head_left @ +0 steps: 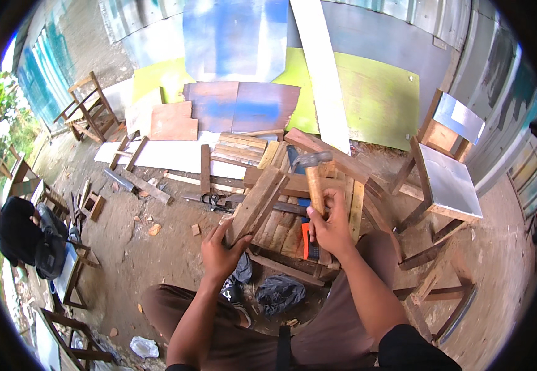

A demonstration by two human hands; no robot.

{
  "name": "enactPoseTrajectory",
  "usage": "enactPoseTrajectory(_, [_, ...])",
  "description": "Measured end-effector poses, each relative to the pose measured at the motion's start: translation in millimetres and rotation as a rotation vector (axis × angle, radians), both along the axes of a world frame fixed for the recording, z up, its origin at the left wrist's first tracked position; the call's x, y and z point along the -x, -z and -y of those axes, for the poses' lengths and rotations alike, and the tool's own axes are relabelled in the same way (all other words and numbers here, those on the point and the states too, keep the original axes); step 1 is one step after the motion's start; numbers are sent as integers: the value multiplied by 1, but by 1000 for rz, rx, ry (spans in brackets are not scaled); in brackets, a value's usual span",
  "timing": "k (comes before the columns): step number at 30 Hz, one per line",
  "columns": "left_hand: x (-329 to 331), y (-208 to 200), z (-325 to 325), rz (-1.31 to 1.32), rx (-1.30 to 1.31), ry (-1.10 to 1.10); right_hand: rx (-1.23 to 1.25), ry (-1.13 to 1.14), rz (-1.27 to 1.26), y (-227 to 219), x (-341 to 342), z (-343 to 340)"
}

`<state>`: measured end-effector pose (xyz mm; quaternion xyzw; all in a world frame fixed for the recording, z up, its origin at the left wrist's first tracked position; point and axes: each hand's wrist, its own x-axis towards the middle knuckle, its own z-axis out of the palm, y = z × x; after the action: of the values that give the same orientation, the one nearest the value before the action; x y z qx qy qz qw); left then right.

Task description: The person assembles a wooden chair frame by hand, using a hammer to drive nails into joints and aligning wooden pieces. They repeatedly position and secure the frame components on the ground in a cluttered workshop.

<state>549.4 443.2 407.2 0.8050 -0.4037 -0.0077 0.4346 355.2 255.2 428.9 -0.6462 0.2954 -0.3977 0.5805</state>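
Note:
My left hand grips the near end of a piece of wood, which looks like two lengths joined side by side. It is tilted, its far end pointing up and right. My right hand is wrapped round the wooden handle of a claw hammer. The hammer stands upright, its metal head at the top, to the right of the wood and apart from it. Below both hands is a low slatted wooden bench. An orange and black tool handle lies on it, partly hidden by my right hand.
A dark metal bar clamp lies across the bench's left side. Wooden chairs stand at right. Planks litter the ground; coloured panels lean behind. A black plastic bag lies between my legs. Another person sits far left.

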Motion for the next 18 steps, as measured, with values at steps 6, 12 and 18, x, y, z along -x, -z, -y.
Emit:
enactPoseTrajectory(6, [13,-9,-14,-292,-208,103,204,-69,-157,2,2,-5])
enactPoseTrajectory(12, [19,6,-31,-424,-285,65,455,-146,-284,-2,-1,-18])
enactPoseTrajectory(18, [19,19,-44,-444,-302,59,416,-247,-391,4,-8,-28])
